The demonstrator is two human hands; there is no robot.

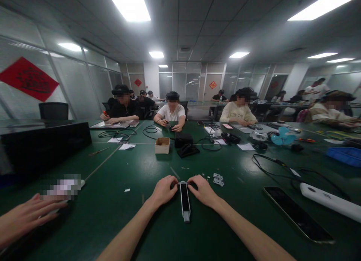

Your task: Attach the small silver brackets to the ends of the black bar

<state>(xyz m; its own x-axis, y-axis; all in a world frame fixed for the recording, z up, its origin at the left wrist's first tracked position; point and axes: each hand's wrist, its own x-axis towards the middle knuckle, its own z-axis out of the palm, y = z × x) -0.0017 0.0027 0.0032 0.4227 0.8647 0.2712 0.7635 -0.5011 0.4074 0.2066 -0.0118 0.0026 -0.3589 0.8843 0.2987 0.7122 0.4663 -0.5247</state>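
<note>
A slim, long object (185, 201) with a dark middle, a pale silver frame and a grey tapered near end lies on the green table in front of me. Its exact kind is not clear. My left hand (164, 190) is closed, its fingertips pinching the far left corner. Opposite it, my right hand (202, 190) is curled in, thumb and fingers at the far right corner. Just beyond my right hand are several small metal plates (218, 180) with holes, and some tiny bits beside them.
To the right lie a dark smartphone (299, 215), a white device (329, 201) and black cables. Further back stand an open cardboard box (162, 145) and a blue fan (283, 136). At left another person's hand (28, 219) rests by a phone. People sit across the table.
</note>
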